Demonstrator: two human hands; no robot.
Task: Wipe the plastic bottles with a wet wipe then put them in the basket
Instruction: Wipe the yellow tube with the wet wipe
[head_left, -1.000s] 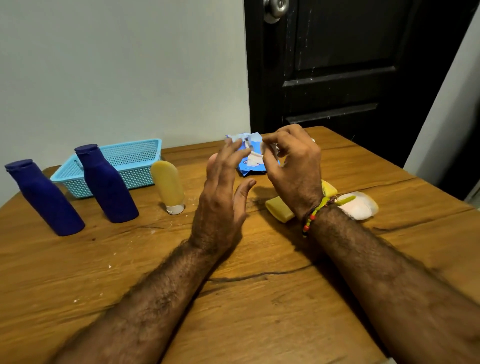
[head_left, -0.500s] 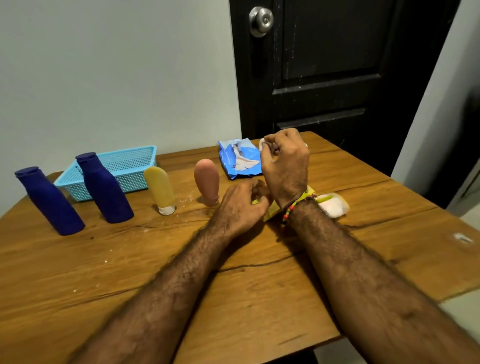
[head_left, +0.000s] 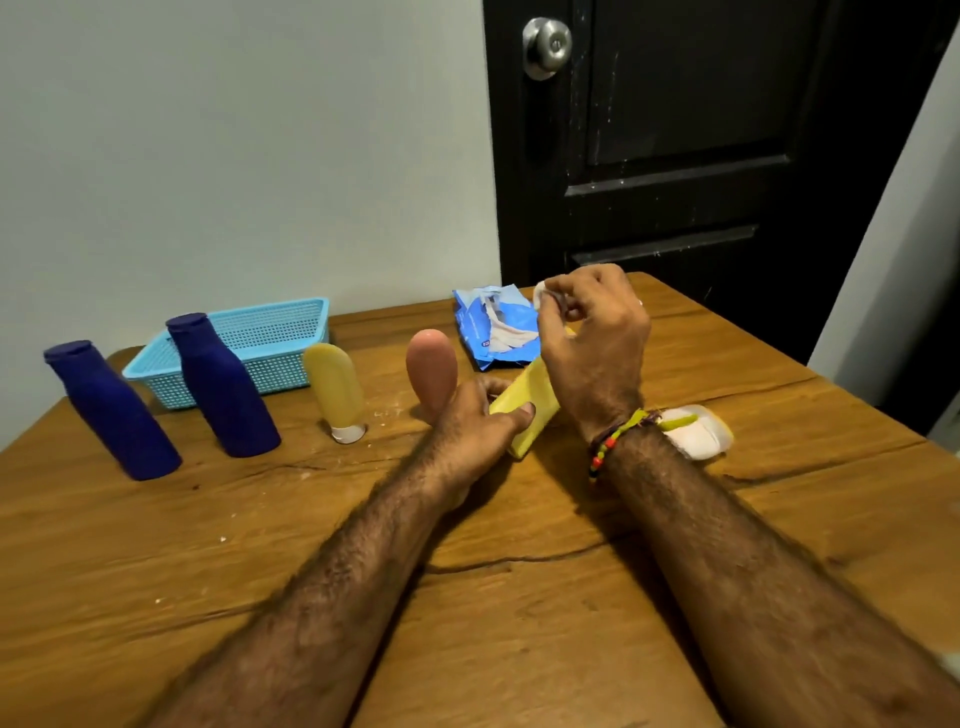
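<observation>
Left hand (head_left: 480, 415) gripping the yellow bottle (head_left: 527, 410) tilted off the surface (head_left: 208, 545), probably to steady it for wiping, right fingers (head_left: 558, 301) pinching a wet wipe (head_left: 543, 296), basket (head_left: 291, 338) well apart.

On the table (head_left: 208, 545), the basket (head_left: 270, 343) sits at the far left near the wall. Two bottles stand before it: the left bottle (head_left: 111, 410) at its front left corner, the second bottle (head_left: 223, 387) overlapping its front edge. Right of these stands an upside-down tube (head_left: 335, 387), then another tube (head_left: 431, 369) further right. Behind and right of that lies the wipes packet (head_left: 493, 327). A tilted bottle (head_left: 527, 410) sits between the left hand (head_left: 478, 421) and right hand (head_left: 592, 332). Right of the right wrist lies a flat container (head_left: 701, 431), perhaps a soap dish.
</observation>
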